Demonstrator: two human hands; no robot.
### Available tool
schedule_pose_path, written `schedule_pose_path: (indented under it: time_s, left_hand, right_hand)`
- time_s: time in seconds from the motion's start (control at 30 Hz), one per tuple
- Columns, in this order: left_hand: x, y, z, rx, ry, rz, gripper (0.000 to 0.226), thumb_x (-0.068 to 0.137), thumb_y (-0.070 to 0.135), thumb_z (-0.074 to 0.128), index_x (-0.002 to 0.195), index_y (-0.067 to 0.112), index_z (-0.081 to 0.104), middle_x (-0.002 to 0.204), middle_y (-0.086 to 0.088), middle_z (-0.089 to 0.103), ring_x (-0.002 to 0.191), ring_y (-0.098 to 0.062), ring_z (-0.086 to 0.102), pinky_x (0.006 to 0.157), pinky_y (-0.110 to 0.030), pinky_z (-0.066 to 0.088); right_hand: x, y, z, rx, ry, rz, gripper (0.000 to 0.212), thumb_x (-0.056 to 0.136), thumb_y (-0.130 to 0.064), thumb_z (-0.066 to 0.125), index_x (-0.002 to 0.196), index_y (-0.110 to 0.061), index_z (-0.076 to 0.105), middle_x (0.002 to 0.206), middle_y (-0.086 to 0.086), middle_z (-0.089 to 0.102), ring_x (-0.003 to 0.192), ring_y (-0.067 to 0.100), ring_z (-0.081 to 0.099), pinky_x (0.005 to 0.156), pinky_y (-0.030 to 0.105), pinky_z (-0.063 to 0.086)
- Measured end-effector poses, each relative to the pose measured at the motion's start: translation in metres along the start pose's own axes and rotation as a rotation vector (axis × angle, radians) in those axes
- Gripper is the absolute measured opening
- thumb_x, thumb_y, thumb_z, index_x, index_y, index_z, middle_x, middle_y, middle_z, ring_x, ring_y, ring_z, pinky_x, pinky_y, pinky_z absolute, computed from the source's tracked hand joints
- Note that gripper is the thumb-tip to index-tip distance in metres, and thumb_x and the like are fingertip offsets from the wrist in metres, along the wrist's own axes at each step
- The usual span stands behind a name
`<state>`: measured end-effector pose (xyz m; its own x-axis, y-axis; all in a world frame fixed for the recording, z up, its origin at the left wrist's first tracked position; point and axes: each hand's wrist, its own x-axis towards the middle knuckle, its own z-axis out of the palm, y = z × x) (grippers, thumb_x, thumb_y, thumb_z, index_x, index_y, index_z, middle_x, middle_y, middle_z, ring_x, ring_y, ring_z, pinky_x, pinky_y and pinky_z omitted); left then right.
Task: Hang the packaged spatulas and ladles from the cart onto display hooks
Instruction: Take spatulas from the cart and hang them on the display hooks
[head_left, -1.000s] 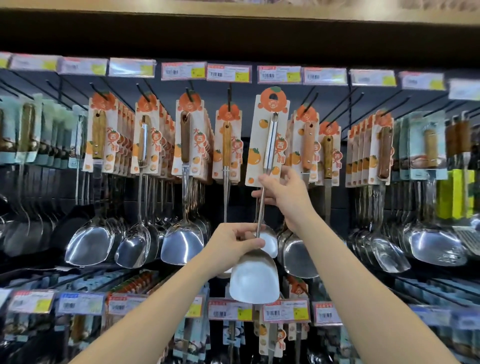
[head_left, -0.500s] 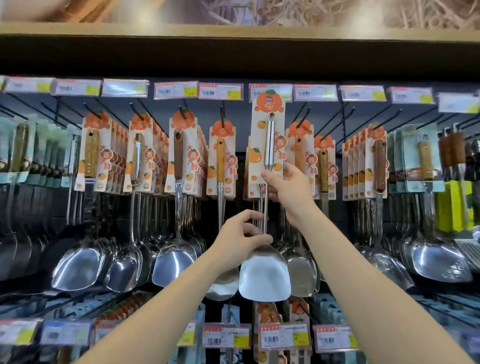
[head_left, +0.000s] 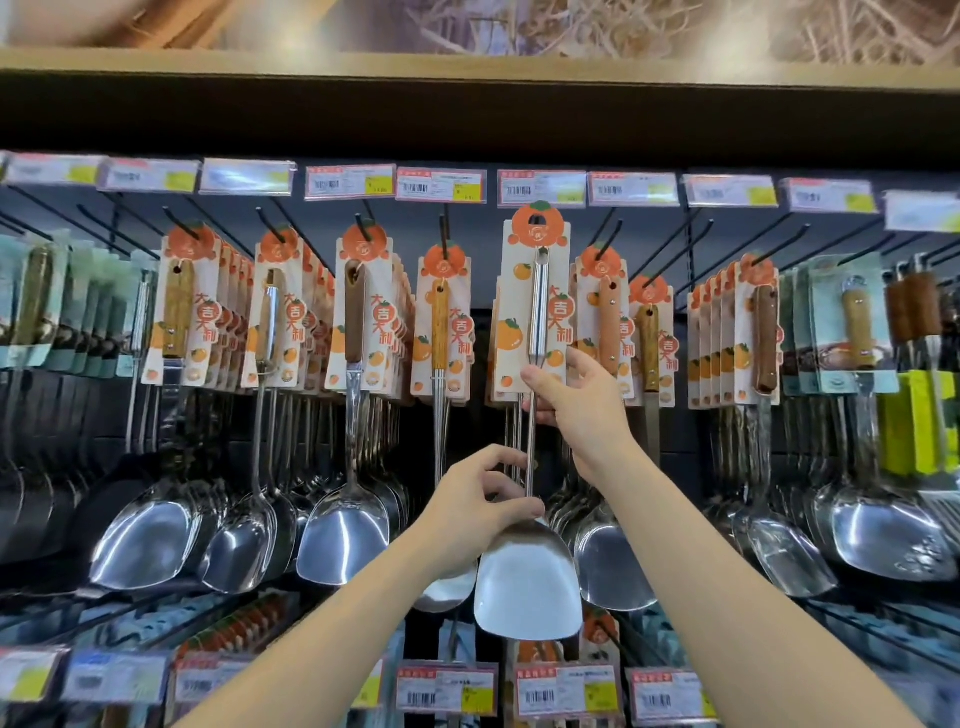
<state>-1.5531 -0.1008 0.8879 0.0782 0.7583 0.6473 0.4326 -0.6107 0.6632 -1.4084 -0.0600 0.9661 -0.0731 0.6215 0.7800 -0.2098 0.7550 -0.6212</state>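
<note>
I hold a packaged steel spatula (head_left: 530, 587) upright in front of the display wall. Its white card with an orange top (head_left: 537, 291) is raised level with the price tags, its hanging hole just below one tag. My right hand (head_left: 576, 405) pinches the metal handle at the card's lower edge. My left hand (head_left: 478, 504) grips the shaft just above the shiny blade. Behind the card hangs a stack of the same spatulas (head_left: 605, 566); the hook there is hidden by the card.
Rows of carded spatulas and ladles (head_left: 358, 322) hang on black hooks left and right. A strip of price tags (head_left: 441, 184) runs above, another below (head_left: 566, 691). A dark shelf (head_left: 467, 104) overhangs the hooks. Green-handled tools (head_left: 914, 421) hang at far right.
Both hands have lifted the spatula, so its card top now reaches the upper price tags. The view has tilted upward as well.
</note>
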Motion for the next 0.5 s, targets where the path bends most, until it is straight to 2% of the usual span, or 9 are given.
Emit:
schedule_pose_path:
  time_s: [0.13, 0.23, 0.3, 0.4, 0.5]
  left_hand:
    - [-0.002, -0.001, 0.003, 0.006, -0.011, -0.015, 0.042, 0.084, 0.02, 0.084, 0.117, 0.029, 0.061, 0.084, -0.009, 0.076, 0.069, -0.015, 0.064, 0.065, -0.022, 0.053]
    - [-0.005, -0.007, 0.007, 0.025, -0.027, -0.025, 0.041, 0.083, 0.022, 0.085, 0.113, 0.034, 0.06, 0.079, 0.0, 0.077, 0.064, -0.008, 0.062, 0.068, -0.025, 0.051]
    - [-0.007, -0.007, 0.009, 0.006, -0.028, -0.033, 0.041, 0.083, 0.02, 0.085, 0.11, 0.037, 0.059, 0.078, 0.002, 0.076, 0.065, -0.014, 0.06, 0.067, -0.028, 0.05]
    - [-0.004, -0.004, 0.01, -0.012, -0.013, -0.029, 0.038, 0.085, 0.017, 0.083, 0.109, 0.035, 0.06, 0.073, 0.002, 0.073, 0.063, -0.018, 0.057, 0.064, -0.031, 0.049]
    - [0.002, 0.0, 0.009, -0.049, 0.0, -0.015, 0.038, 0.084, 0.018, 0.084, 0.112, 0.033, 0.062, 0.077, -0.006, 0.074, 0.068, -0.021, 0.061, 0.07, -0.038, 0.054]
  right_hand:
    - [-0.003, 0.004, -0.002, 0.009, 0.002, -0.006, 0.021, 0.095, -0.021, 0.071, 0.113, -0.031, 0.067, 0.106, -0.003, 0.078, 0.092, 0.021, 0.075, 0.077, 0.031, 0.062]
    - [-0.007, 0.012, -0.002, 0.007, 0.004, 0.004, 0.02, 0.095, -0.021, 0.071, 0.112, -0.031, 0.067, 0.108, -0.003, 0.077, 0.094, 0.02, 0.074, 0.072, 0.025, 0.06]
    - [-0.008, 0.014, -0.004, 0.0, 0.012, 0.013, 0.021, 0.095, -0.021, 0.071, 0.115, -0.029, 0.067, 0.109, -0.003, 0.077, 0.097, 0.02, 0.073, 0.071, 0.023, 0.057]
    - [-0.004, 0.012, -0.007, 0.004, 0.018, 0.008, 0.019, 0.095, -0.02, 0.071, 0.108, -0.033, 0.065, 0.108, -0.002, 0.077, 0.09, 0.017, 0.073, 0.07, 0.024, 0.058]
    - [0.003, 0.005, -0.006, -0.01, 0.006, -0.013, 0.017, 0.095, -0.018, 0.071, 0.107, -0.031, 0.067, 0.104, 0.001, 0.079, 0.086, 0.018, 0.074, 0.074, 0.031, 0.06]
